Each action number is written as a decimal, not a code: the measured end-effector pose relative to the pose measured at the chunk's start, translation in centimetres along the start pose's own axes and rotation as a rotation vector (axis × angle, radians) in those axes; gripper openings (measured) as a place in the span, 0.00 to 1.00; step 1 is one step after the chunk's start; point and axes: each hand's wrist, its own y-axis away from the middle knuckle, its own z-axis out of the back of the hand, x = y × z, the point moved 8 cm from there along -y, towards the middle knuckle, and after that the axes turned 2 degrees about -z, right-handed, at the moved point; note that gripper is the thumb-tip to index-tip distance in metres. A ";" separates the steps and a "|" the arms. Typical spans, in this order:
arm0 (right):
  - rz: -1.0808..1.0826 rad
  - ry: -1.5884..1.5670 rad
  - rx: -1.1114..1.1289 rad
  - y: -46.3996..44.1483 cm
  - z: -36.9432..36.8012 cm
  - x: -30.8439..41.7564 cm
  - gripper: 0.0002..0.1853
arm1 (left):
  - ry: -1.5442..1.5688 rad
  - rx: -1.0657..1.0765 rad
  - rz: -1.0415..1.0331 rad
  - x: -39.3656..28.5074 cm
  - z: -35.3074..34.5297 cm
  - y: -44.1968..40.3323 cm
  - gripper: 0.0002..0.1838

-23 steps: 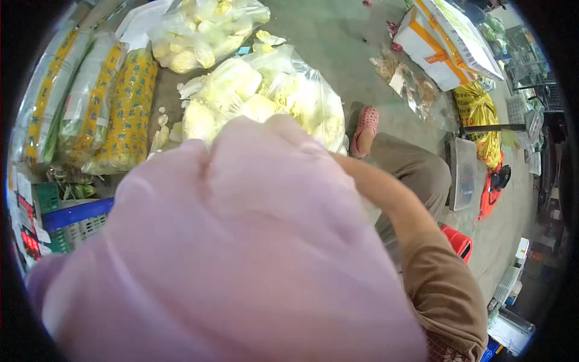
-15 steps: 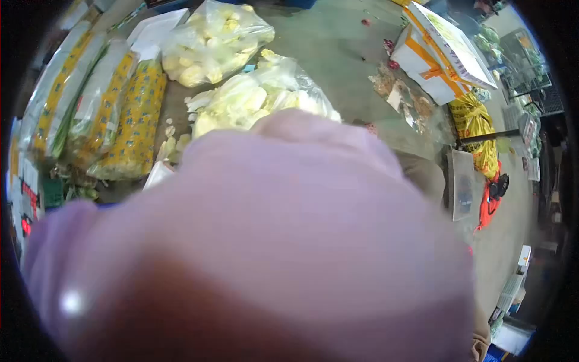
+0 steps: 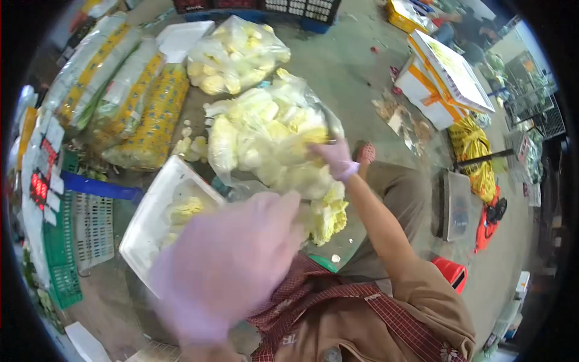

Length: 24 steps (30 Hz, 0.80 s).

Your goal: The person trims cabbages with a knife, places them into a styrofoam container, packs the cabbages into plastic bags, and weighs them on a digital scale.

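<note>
Right hand (image 3: 330,155) at the cabbage bag (image 3: 256,136); left hand (image 3: 232,259), blurred, partly hides the white box (image 3: 155,208). We cannot tell either hand's grip.

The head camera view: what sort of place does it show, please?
It is likely a vegetable market or a packing area: a clear bag of pale cabbage, long wrapped bundles with yellow printed tape, and a red digital display, perhaps a scale's.
</note>
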 end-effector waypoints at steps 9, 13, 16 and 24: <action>-0.242 -0.636 0.066 8.1 2.8 1.0 0.09 | 1.651 -0.343 0.220 12.4 -25.0 -6.7 0.27; 0.041 -0.515 0.139 12.7 2.9 2.0 0.16 | 1.972 -0.498 0.320 11.2 -25.9 -6.2 0.29; 0.189 -0.358 0.213 15.6 2.9 1.7 0.22 | 2.227 -0.533 0.291 11.1 -25.8 -5.0 0.35; 0.179 -0.022 0.380 17.1 6.9 4.7 0.32 | 2.171 0.144 0.289 8.8 -31.3 -0.6 0.32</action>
